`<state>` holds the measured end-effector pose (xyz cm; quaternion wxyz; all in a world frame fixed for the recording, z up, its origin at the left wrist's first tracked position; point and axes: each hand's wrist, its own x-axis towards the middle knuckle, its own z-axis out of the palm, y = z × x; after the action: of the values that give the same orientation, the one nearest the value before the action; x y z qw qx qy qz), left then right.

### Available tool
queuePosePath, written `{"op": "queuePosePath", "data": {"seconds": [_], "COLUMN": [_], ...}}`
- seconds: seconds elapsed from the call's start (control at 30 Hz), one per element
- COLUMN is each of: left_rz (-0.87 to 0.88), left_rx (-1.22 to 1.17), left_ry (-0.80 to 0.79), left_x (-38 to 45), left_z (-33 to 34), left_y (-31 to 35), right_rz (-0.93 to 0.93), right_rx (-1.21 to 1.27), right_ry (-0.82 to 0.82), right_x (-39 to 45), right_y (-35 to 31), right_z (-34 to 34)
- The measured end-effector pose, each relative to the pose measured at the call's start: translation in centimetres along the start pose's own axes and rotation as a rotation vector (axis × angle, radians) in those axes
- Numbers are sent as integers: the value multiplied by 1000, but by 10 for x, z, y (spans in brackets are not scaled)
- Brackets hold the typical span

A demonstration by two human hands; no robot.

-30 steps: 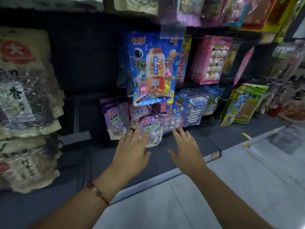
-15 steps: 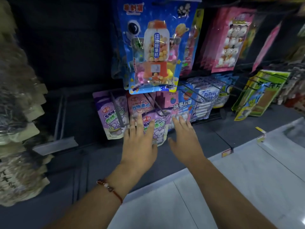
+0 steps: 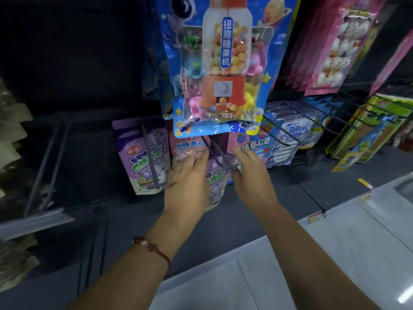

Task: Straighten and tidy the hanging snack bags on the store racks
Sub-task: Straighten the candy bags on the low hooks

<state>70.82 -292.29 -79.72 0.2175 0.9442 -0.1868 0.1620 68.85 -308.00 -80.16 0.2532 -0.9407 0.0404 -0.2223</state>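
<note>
Nearest the camera, both forearms reach forward over the pale floor toward the lower row of the rack; a red cord bracelet (image 3: 154, 248) sits on the left wrist.

Change over the last second: both hands have advanced from just short of the bags to contact with them, and the view has closed in on the rack.

Left hand (image 3: 186, 183): fingers straight, slightly spread, laid flat against the front purple snack bag (image 3: 215, 186) on the middle peg, fingertips reaching the pink bag (image 3: 185, 148) behind it. No grip.

Right hand (image 3: 251, 175): fingers extended and close together, lying beside the end of the wire peg (image 3: 220, 156), tips at the blue-and-pink soft-candy bag (image 3: 257, 144). Thumb contact with the peg: cannot tell.

Further back, a second purple bag (image 3: 138, 159) hangs at the row's left end; the large gumball-machine candy bag (image 3: 220, 70) hangs above.

Judgement: approach finished, squaring of the middle-peg bags is starting; nothing straightened yet.
</note>
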Motion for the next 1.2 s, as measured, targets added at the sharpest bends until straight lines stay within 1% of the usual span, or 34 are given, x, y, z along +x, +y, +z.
{"op": "queuePosePath", "data": {"seconds": [0.07, 0.17, 0.27, 0.4, 0.57, 0.7, 0.87, 1.0, 1.1, 1.2], "left_rz": [-11, -16, 9, 39, 141, 173, 193, 144, 37, -66], "left_rx": [-55, -94, -113, -146, -150, -164, -204, -224, -303, -386], "left_ry": [27, 52, 52, 27, 10, -20, -108, -131, -140, -117], "left_x": [2, 2, -2, -9, -25, -41, -69, -88, -96, -102], "left_z": [3, 6, 2, -9, -22, -35, -51, -64, -75, -84], "left_y": [-2, -3, -1, 3, 5, 8, 2, -14, -30, -49], "right_rz": [-17, 26, 42, 47, 43, 56, 22, -35, -74, -103], "right_rx": [-16, 2, 29, 70, 37, 28, -38, -27, -21, 10], "right_ry": [34, 79, 84, 45, -20, -71, -158, -222, -274, -286], "right_x": [2, 3, 0, -8, -30, -54, -81, -96, -100, -98], "right_y": [3, 4, 4, -1, -5, -8, -18, -33, -51, -71], "right_z": [4, 2, -5, -16, -36, -49, -57, -55, -48, -37]}}
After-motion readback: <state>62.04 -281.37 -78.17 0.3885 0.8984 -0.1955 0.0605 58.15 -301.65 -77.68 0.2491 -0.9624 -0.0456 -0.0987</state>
